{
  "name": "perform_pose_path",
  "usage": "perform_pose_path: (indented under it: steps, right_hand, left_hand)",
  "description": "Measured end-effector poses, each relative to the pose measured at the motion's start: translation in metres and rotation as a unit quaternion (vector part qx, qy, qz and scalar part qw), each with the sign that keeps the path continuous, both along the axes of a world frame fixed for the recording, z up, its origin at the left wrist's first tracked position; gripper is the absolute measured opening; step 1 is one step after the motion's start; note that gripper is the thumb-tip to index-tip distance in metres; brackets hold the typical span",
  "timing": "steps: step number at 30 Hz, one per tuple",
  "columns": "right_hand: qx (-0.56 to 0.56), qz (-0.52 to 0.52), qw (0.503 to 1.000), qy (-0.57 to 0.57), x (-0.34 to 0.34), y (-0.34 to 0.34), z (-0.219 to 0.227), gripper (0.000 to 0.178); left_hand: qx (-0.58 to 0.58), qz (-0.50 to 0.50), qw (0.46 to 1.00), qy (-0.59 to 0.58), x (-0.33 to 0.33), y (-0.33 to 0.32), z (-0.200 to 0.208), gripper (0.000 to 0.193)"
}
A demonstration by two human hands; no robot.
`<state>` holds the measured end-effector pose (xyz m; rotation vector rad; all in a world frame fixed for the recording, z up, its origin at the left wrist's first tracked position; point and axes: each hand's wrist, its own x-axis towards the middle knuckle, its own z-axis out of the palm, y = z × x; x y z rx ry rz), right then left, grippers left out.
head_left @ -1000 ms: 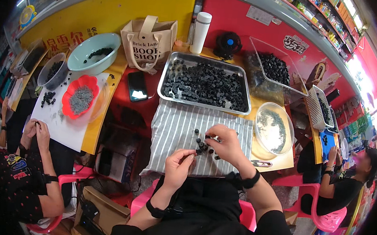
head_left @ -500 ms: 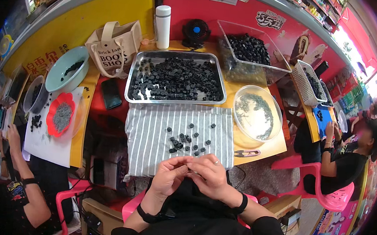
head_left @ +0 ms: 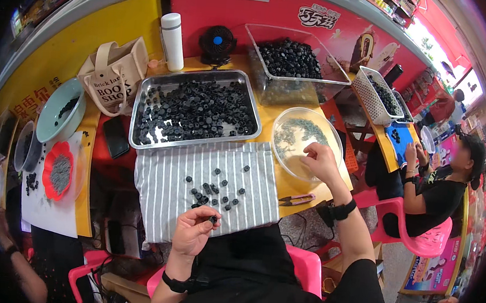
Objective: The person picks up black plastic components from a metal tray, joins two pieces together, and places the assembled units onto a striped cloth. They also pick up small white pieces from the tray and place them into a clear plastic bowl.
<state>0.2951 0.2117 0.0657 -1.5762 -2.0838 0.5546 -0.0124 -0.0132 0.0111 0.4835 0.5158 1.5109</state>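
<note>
The left hand (head_left: pixel 192 231) was at the front edge of the cloth (head_left: pixel 160 193), thumb and fingers closed on a black part (head_left: pixel 213 220). The right hand (head_left: pixel 322 161) reached over the right side of the tub (head_left: pixel 295 148), its fingers bent and near one another; I could not tell whether they held anything. Small grey bits lay in the tub, close to the right edge of the worktop (head_left: pixel 285 187).

More loose parts (head_left: pixel 225 199) were scattered on the cloth, some bunched just beyond the left hand. Behind the cloth stood the tray (head_left: pixel 159 136), with many black parts inside. The bin (head_left: pixel 289 91), also holding black parts, stood toward the back right corner. The snips (head_left: pixel 297 200) lay at the front edge, right of the cloth. Along the back edge stood the flask (head_left: pixel 173 42) and the fan (head_left: pixel 217 44).
</note>
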Motion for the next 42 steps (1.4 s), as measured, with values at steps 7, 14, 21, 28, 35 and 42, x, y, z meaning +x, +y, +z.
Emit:
perform_pose_path:
  steps: [7, 14, 21, 28, 35, 42]
  right_hand:
    - [-0.05, 0.064, 0.993, -0.081, -0.015, 0.012, -0.005, 0.012]
    - [-0.034, 0.074, 0.978, 0.194, -0.023, -0.015, 0.004, 0.005]
    - [-0.099, 0.108, 0.937, 0.316, -0.106, -0.11, -0.011, 0.008]
    - [-0.019, 0.071, 0.946, 0.315, -0.12, -0.115, -0.04, 0.005]
    - [0.052, 0.101, 0.957, 0.266, -0.124, -0.114, -0.041, 0.009]
    - [0.101, 0.116, 0.963, 0.222, -0.129, -0.118, -0.038, 0.014]
  left_hand:
    - [-0.004, -0.008, 1.0, -0.005, -0.001, 0.001, 0.0, 0.023]
    - [0.005, -0.006, 1.0, -0.013, 0.0, 0.001, -0.002, 0.021]
    - [0.009, -0.013, 0.999, -0.033, -0.003, -0.001, -0.006, 0.022]
    - [0.01, -0.013, 0.999, -0.035, -0.003, -0.002, -0.004, 0.023]
    - [0.006, -0.015, 0.999, -0.028, -0.003, -0.002, -0.003, 0.022]
    - [0.007, -0.009, 1.0, -0.025, -0.003, -0.003, -0.002, 0.022]
